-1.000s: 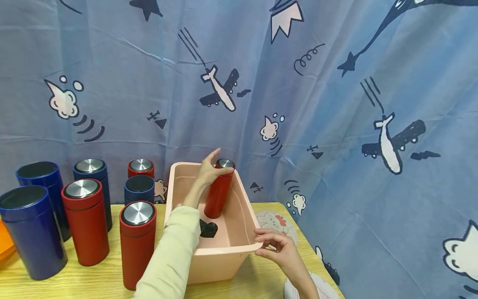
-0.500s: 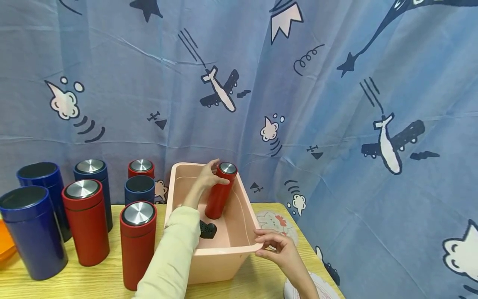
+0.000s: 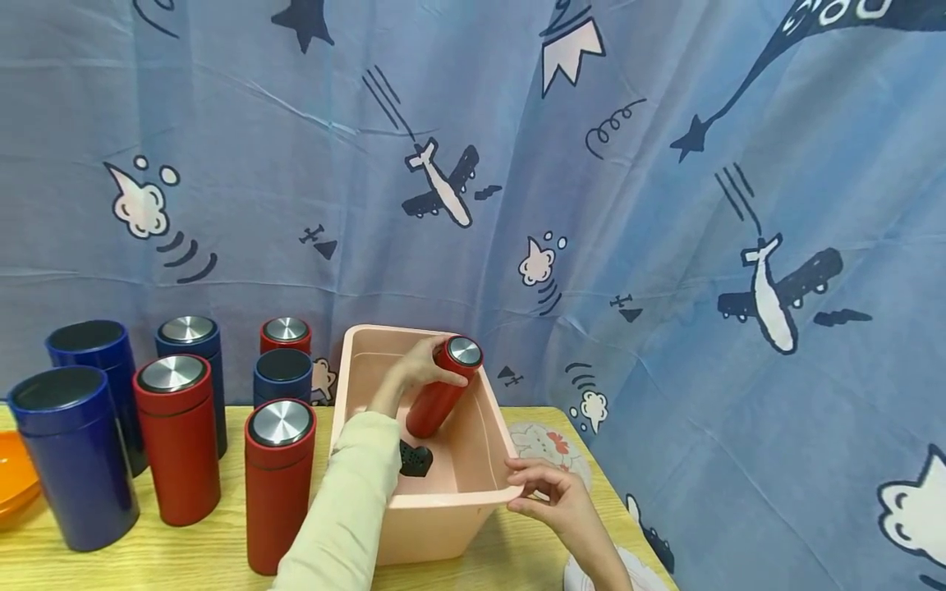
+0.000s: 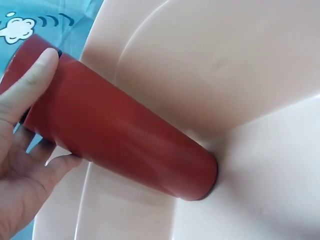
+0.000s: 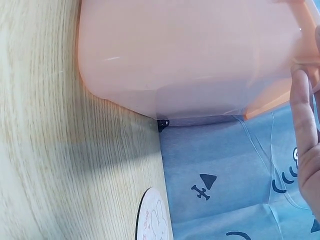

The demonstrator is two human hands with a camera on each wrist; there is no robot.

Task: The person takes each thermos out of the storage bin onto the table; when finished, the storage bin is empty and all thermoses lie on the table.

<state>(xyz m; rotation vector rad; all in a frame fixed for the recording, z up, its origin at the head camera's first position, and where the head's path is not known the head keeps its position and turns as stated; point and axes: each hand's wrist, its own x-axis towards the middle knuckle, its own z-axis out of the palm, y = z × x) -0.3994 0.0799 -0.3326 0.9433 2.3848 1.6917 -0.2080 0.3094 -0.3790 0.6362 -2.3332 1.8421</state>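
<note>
My left hand (image 3: 416,369) grips a red thermos (image 3: 440,402) near its silver-topped lid, inside the peach plastic bin (image 3: 424,500). The thermos leans to the right with its base low in the bin. In the left wrist view the thumb lies across the neck of the red thermos (image 4: 125,125), and its base touches the bin surface. My right hand (image 3: 553,495) pinches the bin's near right corner at the rim. The right wrist view shows the fingers of that hand (image 5: 306,130) at the rim, partly cut off by the frame edge.
A black perforated object (image 3: 415,460) lies in the bin. To the left stand several red and blue thermoses, the nearest being a red one (image 3: 279,501). An orange dish (image 3: 15,476) is at the left edge. Round bunny mats (image 3: 543,447) lie right of the bin; a blue curtain hangs behind.
The red thermos in my left hand has tipped further to the right, its lid lower. The left hand has come down with it. My right hand stays on the bin rim.
</note>
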